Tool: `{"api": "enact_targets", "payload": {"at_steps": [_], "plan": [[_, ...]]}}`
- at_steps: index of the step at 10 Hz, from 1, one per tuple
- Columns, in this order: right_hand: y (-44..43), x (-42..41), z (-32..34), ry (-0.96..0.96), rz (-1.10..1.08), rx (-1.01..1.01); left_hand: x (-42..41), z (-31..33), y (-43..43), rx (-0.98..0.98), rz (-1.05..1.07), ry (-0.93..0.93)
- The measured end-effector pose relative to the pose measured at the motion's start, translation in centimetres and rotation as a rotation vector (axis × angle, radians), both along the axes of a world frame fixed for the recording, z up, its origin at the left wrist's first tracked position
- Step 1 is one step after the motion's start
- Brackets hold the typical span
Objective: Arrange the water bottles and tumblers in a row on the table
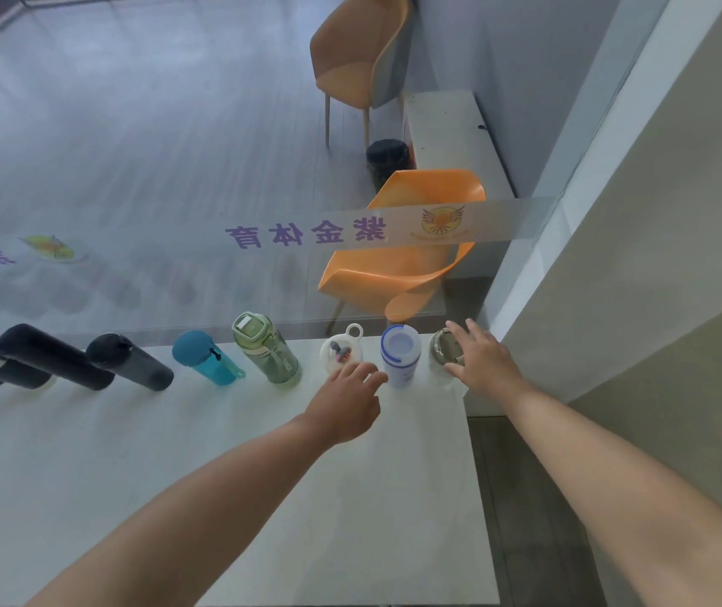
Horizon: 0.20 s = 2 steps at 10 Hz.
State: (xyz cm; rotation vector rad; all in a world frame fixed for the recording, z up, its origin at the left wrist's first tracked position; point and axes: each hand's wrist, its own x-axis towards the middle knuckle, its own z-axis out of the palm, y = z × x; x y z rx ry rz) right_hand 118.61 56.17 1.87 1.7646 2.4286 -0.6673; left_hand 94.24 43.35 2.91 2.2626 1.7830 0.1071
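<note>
White table (227, 453), bottles (269, 354) upright in a left-to-right row along the far edge.
Left hand (348, 407) loosely open beside white bottle (341, 352); right hand (484, 361) spread open, touching steel tumbler (442, 348).

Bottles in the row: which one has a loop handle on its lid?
The white bottle by the left hand, between the green bottle and the blue-rimmed tumbler.

A frosted strip (394, 227) on the glass pane beyond the surface's far edge is showing purple characters, mirrored, reading 紫金体育, beside a round winged emblem (442, 222). Print on the green bottle (269, 350) is too small to read.
</note>
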Motion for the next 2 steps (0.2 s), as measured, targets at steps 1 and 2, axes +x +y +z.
{"api": "enact_targets", "payload": {"at_steps": [1, 2], "plan": [[-2.2, -0.4, 1.5, 0.013, -0.013, 0.051, -1.0, 0.8, -1.4, -0.013, 0.015, 0.005], [-4.2, -1.5, 2.9, 0.015, -0.011, 0.075, -2.0, 1.4, -2.7, 0.014, -0.004, 0.011]]}}
